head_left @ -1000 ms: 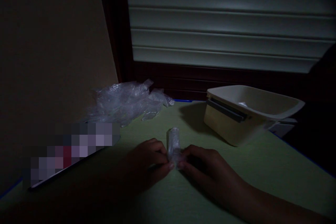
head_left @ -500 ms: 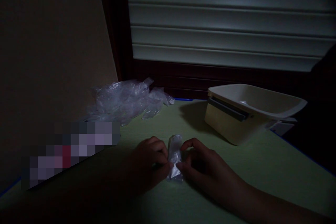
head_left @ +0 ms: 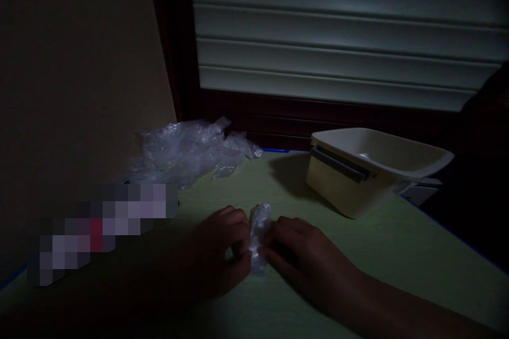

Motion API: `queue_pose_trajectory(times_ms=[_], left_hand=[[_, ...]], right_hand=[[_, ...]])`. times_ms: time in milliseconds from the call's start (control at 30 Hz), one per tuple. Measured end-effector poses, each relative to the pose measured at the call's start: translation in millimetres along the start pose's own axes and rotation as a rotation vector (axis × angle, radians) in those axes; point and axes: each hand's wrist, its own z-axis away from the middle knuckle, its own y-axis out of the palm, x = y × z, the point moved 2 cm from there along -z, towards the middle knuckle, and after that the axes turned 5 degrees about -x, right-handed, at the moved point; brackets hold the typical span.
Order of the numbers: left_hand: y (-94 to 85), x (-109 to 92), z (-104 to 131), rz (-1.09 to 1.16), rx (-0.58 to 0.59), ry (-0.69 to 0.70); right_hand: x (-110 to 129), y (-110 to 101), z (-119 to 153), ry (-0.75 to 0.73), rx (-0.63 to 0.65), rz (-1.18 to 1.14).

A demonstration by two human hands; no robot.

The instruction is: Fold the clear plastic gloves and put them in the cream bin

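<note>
A narrow, folded clear plastic bag (head_left: 260, 222) lies lengthwise on the green table (head_left: 278, 302), between my hands. My left hand (head_left: 228, 249) pinches its left edge with thumb and bent fingers. From the other side, my right hand (head_left: 304, 249) has its fingers closed on the right edge, the thumb low near the bag's near end. The fingertips partly cover the bag, and the light is dim.
A pile of crumpled clear plastic bags (head_left: 186, 151) lies at the back left. At the back right stands a cream plastic bin (head_left: 338, 190) with a grey handle. A pixelated flat object (head_left: 107, 228) rests at the left, and a slatted panel (head_left: 318, 37) rises behind the table.
My right index finger, raised and curved before, has come down against the bag's right side. The bag looks narrower. The whole view has shifted slightly.
</note>
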Motion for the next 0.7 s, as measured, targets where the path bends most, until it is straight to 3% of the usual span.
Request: queue_pose_trajectory(times_ms=[200,300,467,700], left_hand=[[-2.4,-6.7,2.3,-0.085,0.053,0.012],[-2.4,-7.0,3.7,-0.128,0.061,0.015],[-4.2,-7.0,6.1,-0.238,0.036,0.07],[-6.7,-9.1,7.7,-0.387,0.11,0.287]], right_hand=[[5.2,-2.7,3.3,-0.263,-0.127,0.136],[9.2,-3.5,4.4,-0.381,-0.107,0.184],[8.8,-5.6,5.5,-0.332,0.04,0.161],[3.6,-8.5,7.8,-0.283,0.158,0.124]])
